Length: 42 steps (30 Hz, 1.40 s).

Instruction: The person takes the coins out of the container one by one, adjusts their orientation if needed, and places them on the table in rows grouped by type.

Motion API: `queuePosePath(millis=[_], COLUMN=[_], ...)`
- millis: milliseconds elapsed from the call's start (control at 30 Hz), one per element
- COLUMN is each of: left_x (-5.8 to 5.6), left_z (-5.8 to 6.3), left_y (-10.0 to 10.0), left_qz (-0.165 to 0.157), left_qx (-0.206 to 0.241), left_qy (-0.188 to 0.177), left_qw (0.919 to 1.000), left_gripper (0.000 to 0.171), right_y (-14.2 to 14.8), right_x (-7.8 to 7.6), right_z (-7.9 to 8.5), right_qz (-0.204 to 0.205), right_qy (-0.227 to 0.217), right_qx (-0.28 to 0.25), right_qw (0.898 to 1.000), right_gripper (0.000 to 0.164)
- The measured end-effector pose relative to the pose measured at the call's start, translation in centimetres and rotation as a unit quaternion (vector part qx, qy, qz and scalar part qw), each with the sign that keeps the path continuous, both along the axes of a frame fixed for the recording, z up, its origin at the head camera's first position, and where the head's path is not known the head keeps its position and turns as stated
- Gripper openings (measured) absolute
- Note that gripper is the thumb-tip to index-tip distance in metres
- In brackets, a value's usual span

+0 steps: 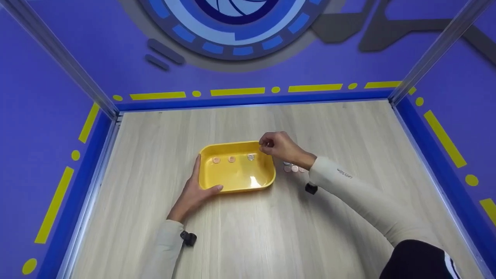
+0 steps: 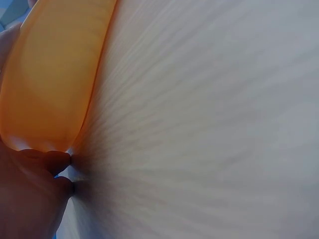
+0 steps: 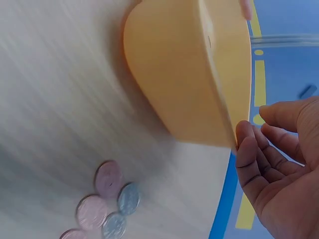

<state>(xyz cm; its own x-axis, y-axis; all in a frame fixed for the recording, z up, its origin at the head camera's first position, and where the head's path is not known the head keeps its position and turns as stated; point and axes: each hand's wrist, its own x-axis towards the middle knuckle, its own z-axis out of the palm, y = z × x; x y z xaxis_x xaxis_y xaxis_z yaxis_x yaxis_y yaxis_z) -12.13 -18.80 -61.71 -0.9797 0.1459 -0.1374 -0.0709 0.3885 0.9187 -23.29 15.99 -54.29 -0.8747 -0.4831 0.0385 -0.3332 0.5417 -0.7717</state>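
A yellow plastic tray with raised walls lies on the table. My left hand grips its near left corner, the thumb on the front rim and the fingers along the left side. Inside the tray, two copper-coloured coins and a silver coin lie in a row near the back wall. My right hand is over the far right corner with its fingers bent and their tips close to the rim. I cannot tell whether a coin is between those fingertips.
Several copper and silver coins lie flat on the pale wooden table, right of the tray and below my right wrist. Blue panels with yellow marks stand along the back and both sides.
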Motion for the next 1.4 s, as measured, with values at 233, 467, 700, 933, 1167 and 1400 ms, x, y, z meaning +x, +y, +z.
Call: queuePosePath(millis=[233, 467, 700, 933, 1167, 1400], left_x=[-0.1, -0.1, 0.0, -0.1, -0.1, 0.0], left_z=[-0.1, -0.1, -0.1, 0.0, -0.1, -0.1], left_y=[-0.1, -0.1, -0.1, -0.1, 0.0, -0.1], left_qz=[-0.003, -0.004, 0.0, 0.002, 0.004, 0.0], left_qx=[0.001, 0.009, 0.007, -0.001, -0.009, -0.008], left_qy=[0.007, -0.002, -0.013, -0.016, -0.015, -0.006], left_qw=[1.0, 0.9999, 0.9999, 0.9999, 0.9998, 1.0], left_gripper=[0.134, 0.134, 0.134, 0.134, 0.133, 0.133], right_y=[-2.2, -4.0, -5.3, -6.4, -7.3, -8.1], right_x=[-0.5, -0.8, -1.0, -1.3, -1.3, -1.2], right_z=[0.2, -0.1, -0.8, -1.7, -1.9, -2.3], right_qz=[0.032, 0.075, 0.095, 0.109, 0.13, 0.156], right_qy=[0.007, 0.001, -0.018, -0.019, -0.009, -0.003], right_qx=[0.026, 0.055, 0.084, 0.097, 0.115, 0.112], right_qw=[0.999, 0.996, 0.992, 0.989, 0.985, 0.981], right_gripper=[0.019, 0.024, 0.031, 0.029, 0.027, 0.025])
